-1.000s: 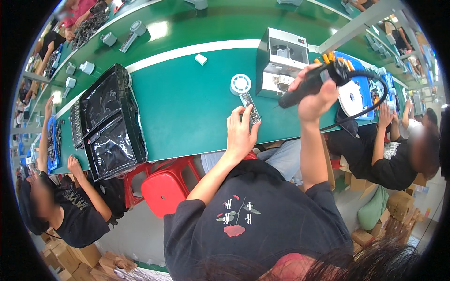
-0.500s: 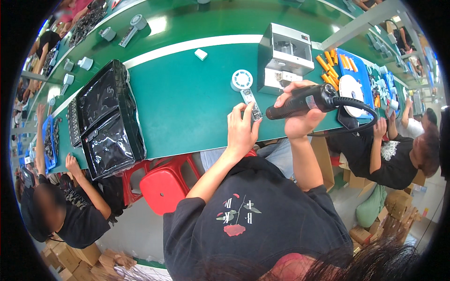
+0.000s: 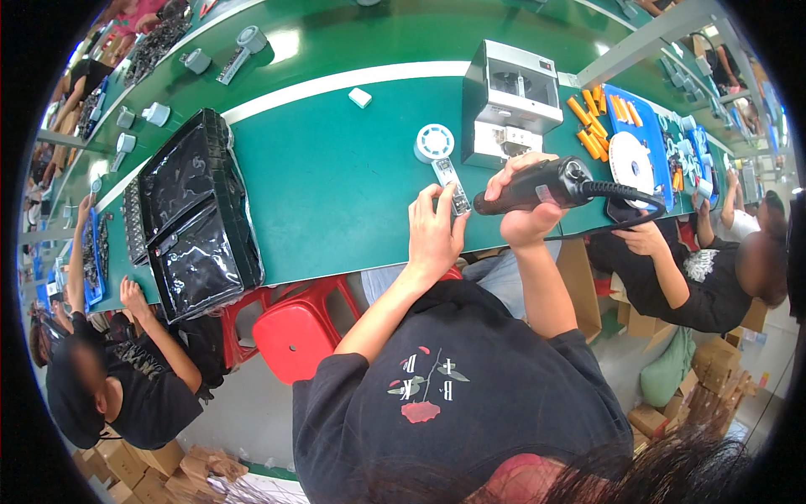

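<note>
A small handheld fan lies on the green bench, its round pale head away from me and its narrow handle towards me. The handle looks open, with inner parts showing. My left hand holds the handle's near end between thumb and fingers. In my right hand is a black electric screwdriver, held almost level, its narrower end pointing left beside the fan's handle. A thick black cord leaves its right end. Whether the tip touches the fan cannot be made out.
A grey-and-black machine stands behind my right hand. Orange cylindrical cells, a blue tray and a white disc lie further right. At left sits a black plastic-lined case; a small white block lies at the back. Co-workers sit either side.
My right hand and the screwdriver have shifted slightly left, nearer the fan. My left hand stays on the handle. The co-worker at right has moved an arm towards the bench edge.
</note>
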{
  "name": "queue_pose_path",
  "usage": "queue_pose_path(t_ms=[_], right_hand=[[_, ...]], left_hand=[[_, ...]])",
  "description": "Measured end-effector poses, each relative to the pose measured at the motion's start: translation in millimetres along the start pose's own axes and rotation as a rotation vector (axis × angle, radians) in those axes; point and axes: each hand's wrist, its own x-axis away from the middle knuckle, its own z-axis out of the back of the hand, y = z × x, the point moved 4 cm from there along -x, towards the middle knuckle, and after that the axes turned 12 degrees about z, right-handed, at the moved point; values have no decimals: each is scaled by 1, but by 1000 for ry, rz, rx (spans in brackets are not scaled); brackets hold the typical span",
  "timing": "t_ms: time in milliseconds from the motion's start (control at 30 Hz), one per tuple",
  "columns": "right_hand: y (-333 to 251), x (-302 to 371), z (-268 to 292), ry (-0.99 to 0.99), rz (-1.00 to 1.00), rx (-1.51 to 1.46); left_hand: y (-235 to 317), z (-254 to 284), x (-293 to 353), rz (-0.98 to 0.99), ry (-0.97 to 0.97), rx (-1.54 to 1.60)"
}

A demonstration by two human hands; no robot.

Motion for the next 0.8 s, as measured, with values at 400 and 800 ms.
queue_pose_path(t_ms=[400,800], right_hand=[[-6,-6,26,97,14,-74],[14,-3,44,139,17,128]], left_hand=[[0,0,2,-24,8,55],[9,8,2,-82,63,110]])
